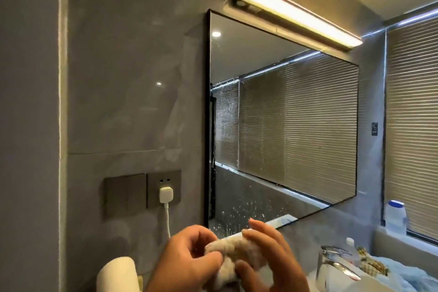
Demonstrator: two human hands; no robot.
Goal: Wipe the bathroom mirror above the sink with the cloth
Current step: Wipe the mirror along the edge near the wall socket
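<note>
- A person's left hand [187, 261] and right hand [267, 253] bunch a small cream terry cloth [233, 256] low in front of the wall, below the bottom left corner of a wide, black-framed rectangular mirror [284, 125].
- The cloth sits between both hands, clear of the glass; wiping has apparently not begun on the lower left, where white water spots and streaks [239, 211] speckle the pane.
- Left hand: fingers curled in, thumb and fingertips pinching the cloth's left end, back of the hand facing the camera.
- Right hand: fingers wrapped over the cloth's top and right side, index finger lifted and fairly straight, grasping the wad from above. Both hands hold the cloth; neither is free.
- Judged from here, the step in hand is folding the cloth into a pad. It would go best with a flat, smooth face turned outward, so the whole pad meets the glass rather than a lumpy edge.
- The spotted lower corner and the streaked strip along the left frame look like the places needing most pressure; overlapping strokes from the top down should keep drips off wiped glass.
- A white charger plug and cable [166, 194] sit in a dark grey wall socket just left of the mirror, so a damp cloth should stay off it.
- A long lit bar lamp [298, 12] hangs above the mirror; a chrome tap [336, 265] stands at lower right.
</note>
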